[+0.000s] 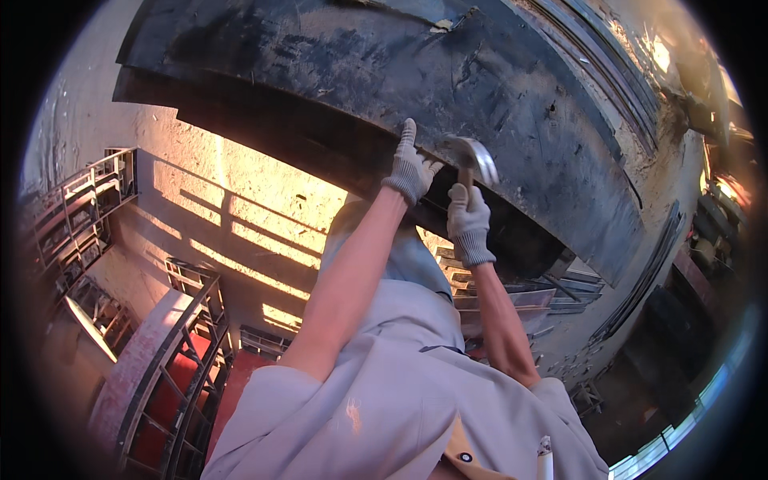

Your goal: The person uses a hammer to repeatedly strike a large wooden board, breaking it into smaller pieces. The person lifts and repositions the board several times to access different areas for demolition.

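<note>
My left hand (410, 168), in a white knit glove, presses its fingers against the lower edge of a large dark, scuffed steel plate (384, 64). My right hand (468, 218), also gloved, is closed round the handle of a hammer (474, 158). The hammer's shiny metal head sits against the plate edge just right of my left hand. Both bare forearms reach out from my grey short-sleeved shirt (400, 384). The two hands are close together, a hand's width apart.
Welded metal frames (84, 208) stand at the left, and a curved frame with red parts (172, 360) lies at the lower left. Stacked steel sections (528, 296) lie beyond my right arm. Long bars (648, 272) lie on the sunlit concrete floor at right.
</note>
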Tool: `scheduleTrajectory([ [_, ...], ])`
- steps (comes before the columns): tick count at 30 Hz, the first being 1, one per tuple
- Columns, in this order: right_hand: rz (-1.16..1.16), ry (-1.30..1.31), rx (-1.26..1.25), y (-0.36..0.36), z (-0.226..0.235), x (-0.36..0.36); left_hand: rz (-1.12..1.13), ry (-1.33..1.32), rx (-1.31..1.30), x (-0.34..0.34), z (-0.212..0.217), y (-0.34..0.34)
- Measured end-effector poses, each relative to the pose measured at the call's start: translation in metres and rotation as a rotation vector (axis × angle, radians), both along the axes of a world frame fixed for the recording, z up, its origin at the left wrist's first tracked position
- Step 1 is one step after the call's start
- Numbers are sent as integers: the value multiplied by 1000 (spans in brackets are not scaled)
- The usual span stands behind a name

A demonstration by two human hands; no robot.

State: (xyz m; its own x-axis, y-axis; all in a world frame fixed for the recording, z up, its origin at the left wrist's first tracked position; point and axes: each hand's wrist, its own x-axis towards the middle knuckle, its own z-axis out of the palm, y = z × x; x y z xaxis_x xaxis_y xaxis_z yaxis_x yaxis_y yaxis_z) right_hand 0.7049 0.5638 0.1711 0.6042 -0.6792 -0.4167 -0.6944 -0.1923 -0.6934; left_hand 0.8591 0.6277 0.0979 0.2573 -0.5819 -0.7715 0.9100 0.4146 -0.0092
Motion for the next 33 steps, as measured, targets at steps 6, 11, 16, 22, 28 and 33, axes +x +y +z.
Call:
scheduleTrajectory([
  [6,-144,-146,309,6,-2,4,18,67,110,3,5,-9],
  [11,-171,-191,94,4,5,5,43,44,102,-5,9,-5],
  [16,-378,-55,528,-2,28,9,15,104,135,-16,11,3],
  [22,-301,129,588,11,28,-5,39,166,187,-20,8,4],
  [28,-337,32,499,22,10,-22,44,127,140,-29,8,9],
  [33,-95,10,106,8,15,-16,66,105,149,-33,6,9],
])
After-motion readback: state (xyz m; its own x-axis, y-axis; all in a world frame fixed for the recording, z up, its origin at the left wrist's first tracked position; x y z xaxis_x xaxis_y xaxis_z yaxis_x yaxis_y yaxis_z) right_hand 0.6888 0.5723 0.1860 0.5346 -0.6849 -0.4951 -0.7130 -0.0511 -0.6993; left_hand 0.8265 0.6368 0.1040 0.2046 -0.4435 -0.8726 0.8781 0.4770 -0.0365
